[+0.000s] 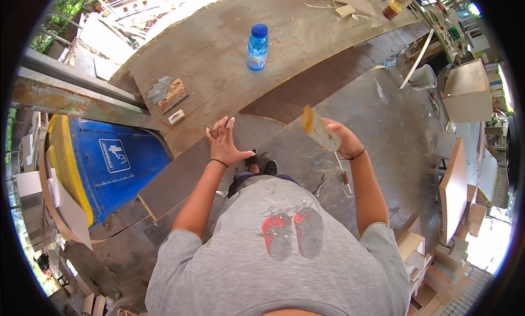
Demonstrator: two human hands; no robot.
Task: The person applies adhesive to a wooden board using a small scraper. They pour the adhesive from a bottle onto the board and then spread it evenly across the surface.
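Observation:
My left hand [223, 145] is held with its fingers spread, at the near edge of a dark brown sheet [249, 133]. Whether its fingertips rest on the sheet I cannot tell. My right hand [345, 140] is wrapped round a cloudy, translucent bottle-like container [320, 131] with a yellow-brown crusted end. That container is tilted, its stained end toward the upper left. A blue bottle [257, 48] with a dark blue cap stands upright on the wooden worktable [202, 59], beyond my hands. Small grey and brown scraps [167, 93] and a small white-topped block [176, 117] lie on the table's left part.
A blue bin [117, 168] with a yellow rim lies at the left below a rusty metal beam [82, 103]. A tool with a thin metal frame [345, 178] appears below my right hand. Wood offcuts [344, 10], a clear bucket [423, 77] and panels [453, 190] stand around.

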